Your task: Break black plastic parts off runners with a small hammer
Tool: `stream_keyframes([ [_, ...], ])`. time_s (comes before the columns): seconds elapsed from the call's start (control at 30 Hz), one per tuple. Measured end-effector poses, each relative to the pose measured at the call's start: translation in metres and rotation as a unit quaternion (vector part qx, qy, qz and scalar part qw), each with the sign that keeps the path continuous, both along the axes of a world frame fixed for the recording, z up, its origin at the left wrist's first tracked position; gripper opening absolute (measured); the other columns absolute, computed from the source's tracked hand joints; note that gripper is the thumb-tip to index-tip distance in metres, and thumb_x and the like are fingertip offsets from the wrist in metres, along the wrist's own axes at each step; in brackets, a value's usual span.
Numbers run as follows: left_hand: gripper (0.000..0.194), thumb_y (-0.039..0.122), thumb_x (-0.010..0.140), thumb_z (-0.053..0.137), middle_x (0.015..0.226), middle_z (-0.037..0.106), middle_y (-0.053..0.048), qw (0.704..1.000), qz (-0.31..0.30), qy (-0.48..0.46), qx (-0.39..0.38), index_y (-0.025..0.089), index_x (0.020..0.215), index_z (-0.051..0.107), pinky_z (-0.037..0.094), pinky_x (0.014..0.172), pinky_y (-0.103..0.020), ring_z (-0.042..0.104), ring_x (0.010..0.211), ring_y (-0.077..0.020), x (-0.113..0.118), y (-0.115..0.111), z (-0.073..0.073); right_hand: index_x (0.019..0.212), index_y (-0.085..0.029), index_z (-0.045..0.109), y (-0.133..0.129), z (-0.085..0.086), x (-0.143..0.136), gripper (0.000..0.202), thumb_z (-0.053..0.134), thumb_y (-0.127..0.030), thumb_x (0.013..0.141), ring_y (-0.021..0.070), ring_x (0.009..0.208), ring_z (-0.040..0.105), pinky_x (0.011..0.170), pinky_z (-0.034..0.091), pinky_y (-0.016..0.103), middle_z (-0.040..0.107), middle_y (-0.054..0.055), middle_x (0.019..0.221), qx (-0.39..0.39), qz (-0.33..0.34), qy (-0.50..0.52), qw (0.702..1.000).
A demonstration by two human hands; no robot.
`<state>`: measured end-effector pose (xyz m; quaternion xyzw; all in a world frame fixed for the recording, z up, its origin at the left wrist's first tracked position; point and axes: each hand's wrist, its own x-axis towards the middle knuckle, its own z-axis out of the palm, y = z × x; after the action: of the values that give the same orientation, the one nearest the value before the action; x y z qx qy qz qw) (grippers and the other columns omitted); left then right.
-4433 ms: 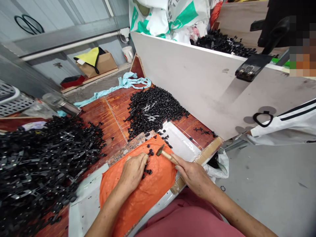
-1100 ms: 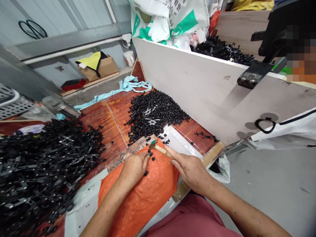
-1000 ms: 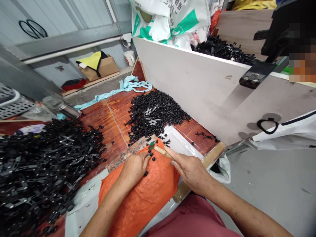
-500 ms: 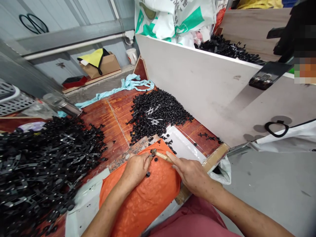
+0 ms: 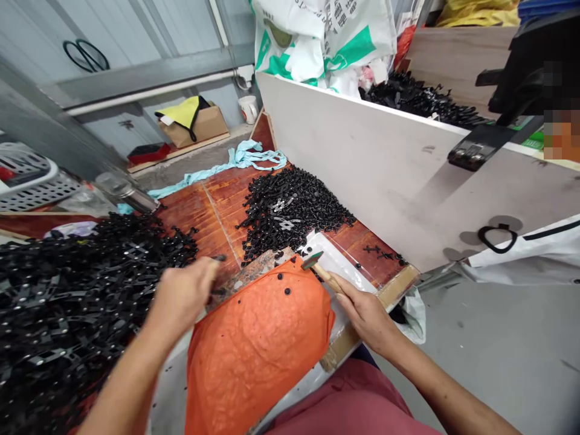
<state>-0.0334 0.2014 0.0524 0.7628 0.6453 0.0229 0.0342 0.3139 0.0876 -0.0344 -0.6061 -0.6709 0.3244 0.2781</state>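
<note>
My right hand (image 5: 365,311) is wrapped round the wooden handle of a small hammer (image 5: 328,278), its greenish head raised over the far corner of the orange cloth (image 5: 258,350). To the left, my left hand (image 5: 185,293) is closed on a black part (image 5: 218,292), blurred by motion, between the cloth and the left heap. Small black round pieces (image 5: 287,291) lie on the cloth. A heap of black linked parts (image 5: 67,320) spreads at the left. Beyond the cloth sits a second heap of small black parts (image 5: 296,205).
A pale board (image 5: 389,157) stands upright along the right, with a black clamp (image 5: 475,148) on its top edge. Behind it are more black parts (image 5: 417,96) and a white-green bag (image 5: 353,45). A metal flask (image 5: 131,194) and a basket (image 5: 40,181) stand at the left.
My left hand has moved left, away from the hammer and off the cloth, carrying a black part. The hammer head has lifted and shifted right with my right hand. The view has shifted slightly.
</note>
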Motion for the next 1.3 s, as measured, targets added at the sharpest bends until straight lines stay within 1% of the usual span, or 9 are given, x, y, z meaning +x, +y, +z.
stream_keyframes([
  [0.13,0.058,0.050,0.099,0.026,0.114,0.073,-0.018,0.955,0.211,0.196,0.072,0.016,0.131,0.060,0.050,0.078,-0.040,0.067,0.094,-0.0317,-0.057,0.022,0.059,0.154,-0.026,0.046,-0.013,-0.009,0.010,0.051,0.038,-0.035,0.104,0.0272,0.125,0.065,0.105,0.052,0.042,0.065,0.007,0.141,-0.017,-0.030,-0.013,0.999],
  [0.23,0.063,0.053,0.099,0.022,0.123,0.067,-0.017,0.928,0.240,0.225,0.177,0.013,0.135,0.057,0.049,0.087,-0.046,0.062,0.105,-0.0324,-0.070,0.026,0.069,0.153,-0.023,0.048,-0.017,-0.014,0.010,0.052,0.037,-0.036,0.104,0.0286,0.118,0.070,0.100,0.055,0.043,0.070,0.009,0.135,-0.033,-0.038,-0.014,0.999],
  [0.3,0.057,0.049,0.099,0.025,0.118,0.069,-0.012,0.955,0.168,0.165,0.180,0.016,0.128,0.062,0.048,0.091,-0.042,0.061,0.105,-0.0286,-0.062,0.027,0.055,0.151,-0.021,0.050,-0.016,-0.016,0.010,0.052,0.036,-0.038,0.104,0.0295,0.116,0.070,0.101,0.054,0.045,0.071,0.011,0.132,-0.043,-0.038,-0.014,0.998],
  [0.43,0.034,0.035,0.093,0.041,0.105,0.075,-0.008,0.997,-0.054,-0.008,0.049,0.023,0.099,0.072,0.048,0.094,-0.035,0.065,0.101,-0.0243,-0.021,0.037,-0.002,0.149,-0.020,0.051,-0.011,-0.015,0.009,0.051,0.034,-0.040,0.105,0.0294,0.118,0.069,0.103,0.052,0.045,0.070,0.011,0.134,-0.052,-0.025,-0.005,0.998],
  [0.6,0.031,0.021,0.095,0.044,0.107,0.071,-0.009,0.990,-0.124,-0.063,-0.013,0.022,0.108,0.071,0.049,0.095,-0.035,0.064,0.104,-0.0236,0.043,0.073,-0.049,0.146,-0.021,0.055,-0.009,-0.014,0.011,0.052,0.035,-0.046,0.105,0.0281,0.126,0.064,0.105,0.051,0.041,0.065,0.009,0.141,-0.051,-0.020,0.028,0.998],
  [0.8,0.052,0.006,0.080,0.056,0.117,0.062,-0.009,0.982,-0.182,-0.056,-0.016,0.029,0.126,0.065,0.047,0.098,-0.037,0.059,0.110,-0.0249,0.081,0.113,-0.054,0.145,-0.023,0.057,-0.008,-0.019,0.013,0.053,0.037,-0.049,0.104,0.0287,0.127,0.064,0.107,0.050,0.042,0.066,0.008,0.140,-0.052,-0.039,0.044,0.997],
  [0.93,0.031,0.015,0.087,0.059,0.105,0.066,-0.006,0.976,-0.195,-0.094,-0.009,0.028,0.112,0.071,0.045,0.100,-0.036,0.062,0.103,-0.0223,0.084,0.116,-0.056,0.146,-0.026,0.056,-0.005,-0.017,0.012,0.050,0.038,-0.047,0.104,0.0271,0.132,0.060,0.110,0.048,0.040,0.062,0.006,0.145,-0.049,-0.021,0.056,0.997],
  [1.13,0.029,0.028,0.100,0.041,0.112,0.073,-0.008,0.968,-0.092,-0.223,0.076,0.022,0.107,0.069,0.046,0.101,-0.038,0.065,0.108,-0.0212,0.079,0.132,-0.052,0.144,-0.028,0.057,-0.004,-0.014,0.011,0.048,0.037,-0.046,0.105,0.0289,0.124,0.065,0.107,0.049,0.044,0.068,0.008,0.138,-0.055,-0.007,0.069,0.996],
  [1.3,0.035,0.033,0.097,0.036,0.086,0.072,-0.004,0.948,-0.012,-0.308,0.081,0.017,0.106,0.066,0.054,0.068,-0.026,0.068,0.071,-0.0150,0.072,0.150,-0.051,0.145,-0.028,0.056,-0.006,-0.018,0.010,0.048,0.037,-0.047,0.105,0.0299,0.124,0.065,0.111,0.045,0.046,0.069,0.009,0.135,-0.048,-0.010,0.079,0.996],
])
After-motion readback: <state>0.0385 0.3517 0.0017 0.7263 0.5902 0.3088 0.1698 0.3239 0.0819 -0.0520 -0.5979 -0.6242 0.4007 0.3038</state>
